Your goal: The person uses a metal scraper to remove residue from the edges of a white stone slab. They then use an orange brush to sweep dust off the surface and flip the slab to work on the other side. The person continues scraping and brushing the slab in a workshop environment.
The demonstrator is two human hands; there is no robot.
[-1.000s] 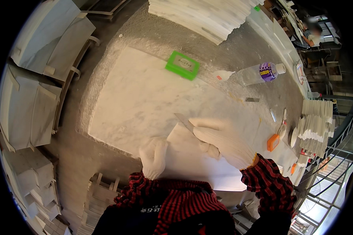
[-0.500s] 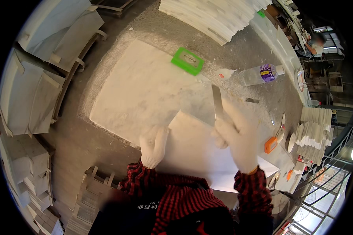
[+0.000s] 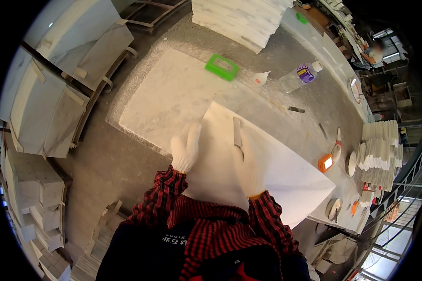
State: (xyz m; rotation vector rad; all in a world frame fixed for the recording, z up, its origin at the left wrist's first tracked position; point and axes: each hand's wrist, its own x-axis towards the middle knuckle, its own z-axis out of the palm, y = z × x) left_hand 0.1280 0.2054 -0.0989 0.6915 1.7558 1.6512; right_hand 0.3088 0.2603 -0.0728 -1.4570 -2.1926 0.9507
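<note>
A smooth white stone slab [image 3: 267,164] lies partly over a larger pale marble slab [image 3: 159,93]. My left hand [image 3: 185,147], in a white knitted glove, grips the upper slab's left edge; its fingertips are partly hidden. In my right hand [image 3: 249,171], also gloved, a narrow flat metal blade [image 3: 237,132] points away from me, over the upper slab near its far corner. That hand is closed round the blade's near end. Beyond the larger slab's far edge sit a green plastic case [image 3: 222,67] and a small white squeeze bottle [image 3: 261,78].
A clear bottle with a purple label [image 3: 299,77] lies at the far right, near a dark metal strip [image 3: 296,110]. An orange box [image 3: 325,163] stands right of the slab. Stacked slabs [image 3: 241,21] rise at the back; racked slabs [image 3: 56,112] line the left. Another person [image 3: 374,55] is distant.
The upper slab has moved farther away over the larger one. My right hand has come left and lowered the blade from beyond the slab to above it. My left hand stays at its edge.
</note>
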